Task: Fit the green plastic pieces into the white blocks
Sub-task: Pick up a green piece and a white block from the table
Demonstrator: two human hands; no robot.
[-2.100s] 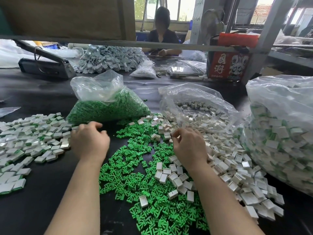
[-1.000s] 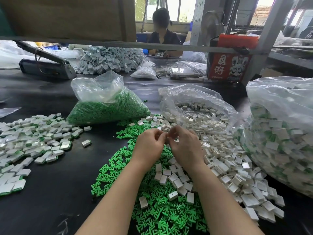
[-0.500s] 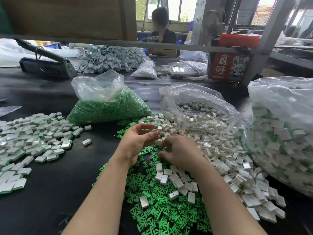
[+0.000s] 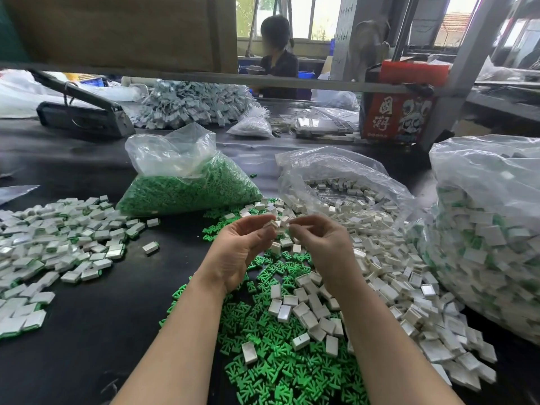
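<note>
Two hands meet above the loose piles.
Left hand [image 4: 241, 247] pinches a white block [image 4: 273, 224]; right hand [image 4: 323, 244] fingers curled, contents unclear; three bags behind.

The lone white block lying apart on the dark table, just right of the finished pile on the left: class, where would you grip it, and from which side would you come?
Come from above and pinch the lone white block across its two long side faces. It lies flat on the table with bare surface all round, so fingertips can probably drop on either side; its broad top face gives no hold.
</note>
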